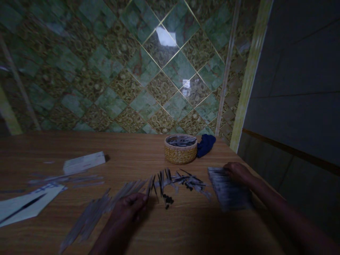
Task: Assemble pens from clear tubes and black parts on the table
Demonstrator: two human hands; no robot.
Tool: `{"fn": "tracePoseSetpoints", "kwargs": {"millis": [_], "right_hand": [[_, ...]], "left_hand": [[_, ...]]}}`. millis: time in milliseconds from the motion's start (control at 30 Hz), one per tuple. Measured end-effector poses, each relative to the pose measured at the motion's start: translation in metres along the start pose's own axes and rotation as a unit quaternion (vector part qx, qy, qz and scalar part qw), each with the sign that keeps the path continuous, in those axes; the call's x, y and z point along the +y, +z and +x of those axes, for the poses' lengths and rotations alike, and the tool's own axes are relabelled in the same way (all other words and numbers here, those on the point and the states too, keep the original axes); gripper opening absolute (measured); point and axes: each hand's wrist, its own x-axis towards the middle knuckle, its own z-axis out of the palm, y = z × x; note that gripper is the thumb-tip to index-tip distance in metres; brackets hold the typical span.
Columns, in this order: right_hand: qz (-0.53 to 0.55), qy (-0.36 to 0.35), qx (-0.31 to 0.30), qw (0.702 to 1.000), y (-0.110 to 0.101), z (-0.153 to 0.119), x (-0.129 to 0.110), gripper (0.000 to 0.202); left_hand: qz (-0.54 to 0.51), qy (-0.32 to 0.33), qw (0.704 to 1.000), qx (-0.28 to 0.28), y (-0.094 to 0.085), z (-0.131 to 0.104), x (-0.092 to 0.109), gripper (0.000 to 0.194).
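My left hand (132,207) is closed in a pinch on a thin clear stick at the table's near middle, beside a fanned row of clear sticks (92,214). On the right, my right hand (236,171) is closed at the top edge of a blurred row of dark, slim pieces (230,191); what its fingers grip is too small to tell. Between my hands lie dark thin pieces with clear parts (191,180) and a cluster of small black bits (168,200).
A round woven basket (180,155) full of slim pieces stands at the back, with dark blue cloth (205,145) beside it. A white box (85,162), loose clear strips (87,180) and paper (39,205) bearing a dark stick lie left. A tiled wall rises behind.
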Motion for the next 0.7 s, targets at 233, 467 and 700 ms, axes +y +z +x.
{"fn": "tracePoseSetpoints", "kwargs": {"millis": [233,467,700], "right_hand": [[0.015,-0.005,-0.039,0.999,0.016,0.011,0.001,0.027],[0.031,-0.007,-0.037,0.999,0.023,0.008,-0.004,0.033],[0.101,-0.134,0.006,0.986,0.029,-0.007,-0.087,0.027]], "left_hand": [[0.020,0.034,0.993,0.113,-0.031,0.011,-0.007,0.030],[-0.030,0.019,0.965,0.259,-0.073,0.017,-0.025,0.028],[0.249,-0.010,0.906,0.341,-0.105,0.022,-0.045,0.035]]}}
